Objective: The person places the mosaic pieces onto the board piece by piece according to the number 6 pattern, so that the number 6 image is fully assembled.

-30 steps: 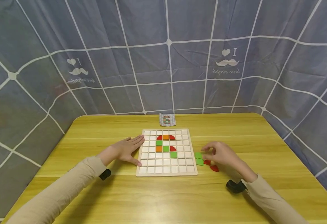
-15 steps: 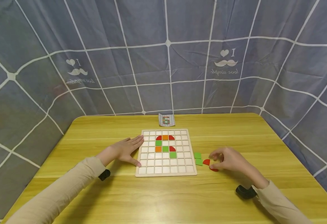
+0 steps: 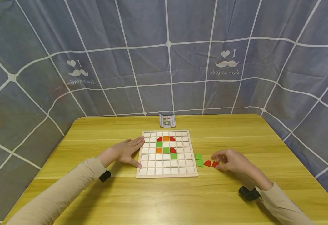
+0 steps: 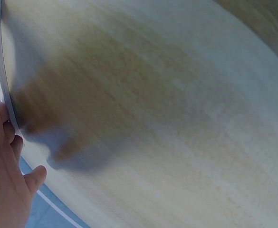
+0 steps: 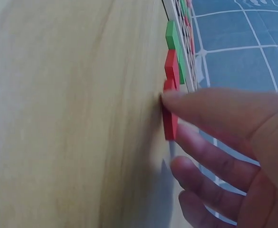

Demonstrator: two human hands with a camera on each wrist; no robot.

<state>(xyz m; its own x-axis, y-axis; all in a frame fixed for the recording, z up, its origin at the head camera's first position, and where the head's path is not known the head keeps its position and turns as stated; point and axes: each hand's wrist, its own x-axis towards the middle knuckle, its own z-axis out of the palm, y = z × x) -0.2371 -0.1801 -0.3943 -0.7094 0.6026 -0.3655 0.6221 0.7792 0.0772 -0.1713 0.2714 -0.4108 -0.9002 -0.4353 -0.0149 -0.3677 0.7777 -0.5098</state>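
Observation:
My left hand (image 3: 127,152) rests with fingers spread at the left edge of a wooden grid board (image 3: 150,171), fingertips on the rim and thumb near its lower corner. Red, orange and green tiles fill several cells in the board's middle. Right of the board, my right hand (image 3: 232,162) pinches a red quarter-round tile (image 5: 169,126) between thumb and fingers, low at the table. Another red quarter-round tile (image 3: 207,163) lies just left of it. Two green square tiles (image 3: 198,156) lie between that tile and the board's right edge.
A small printed pattern card (image 3: 167,121) stands behind the board near the back edge of the wooden table (image 3: 110,128). A grey curtain (image 3: 152,62) with white lines hangs behind and at the sides. Dark devices (image 3: 248,193) sit under both wrists.
My right hand has moved right, away from the green tiles to the outer red tile. That tile has turned and shifted up slightly beside the other red one. The left hand stays put.

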